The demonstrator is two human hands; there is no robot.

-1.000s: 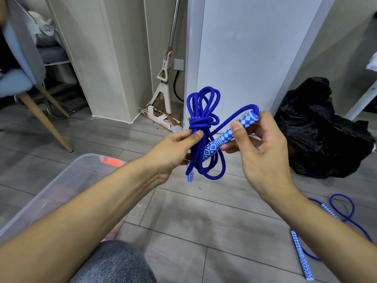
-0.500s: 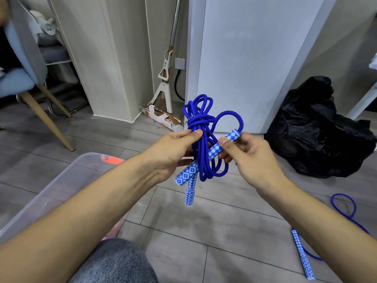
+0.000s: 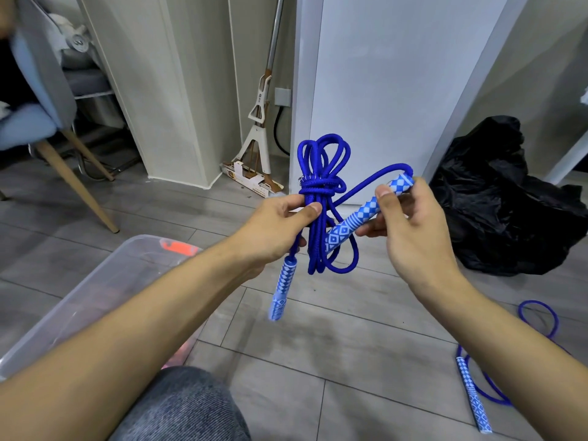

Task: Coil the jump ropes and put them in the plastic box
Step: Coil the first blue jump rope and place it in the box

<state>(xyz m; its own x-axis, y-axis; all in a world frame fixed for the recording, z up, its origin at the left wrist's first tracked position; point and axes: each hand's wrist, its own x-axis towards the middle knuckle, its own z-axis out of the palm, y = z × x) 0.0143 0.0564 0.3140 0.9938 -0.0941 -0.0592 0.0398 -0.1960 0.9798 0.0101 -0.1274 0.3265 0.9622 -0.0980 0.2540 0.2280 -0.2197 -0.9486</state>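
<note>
The person sits above a grey tiled floor (image 3: 318, 361), both bare forearms extended forward. The left hand (image 3: 273, 227) pinches a coiled blue jump rope (image 3: 321, 186) between thumb and curled fingers (image 3: 310, 209), gripping the bundle just below the band of wraps that binds its loops. The upper loops stand upright above that band; the lower loops hang beneath the hand. One blue-and-white patterned handle (image 3: 281, 291) dangles from the bundle, below the left hand and clear of the floor. The right hand (image 3: 413, 230) holds the second handle (image 3: 366, 214) tilted, thumb on top and fingers curled beneath; a free length of rope runs from its upper end back to the bundle.

The clear plastic box (image 3: 105, 275) stands on the floor to the left, partly hidden by the left forearm, an orange-red item visible at its far edge. A second jump rope (image 3: 474, 399) lies uncoiled on the floor at lower right. A black plastic bag (image 3: 509, 202) sits by the wall at right. A mop (image 3: 261, 122) leans in the corner behind, and a chair (image 3: 41, 100) stands at left.
</note>
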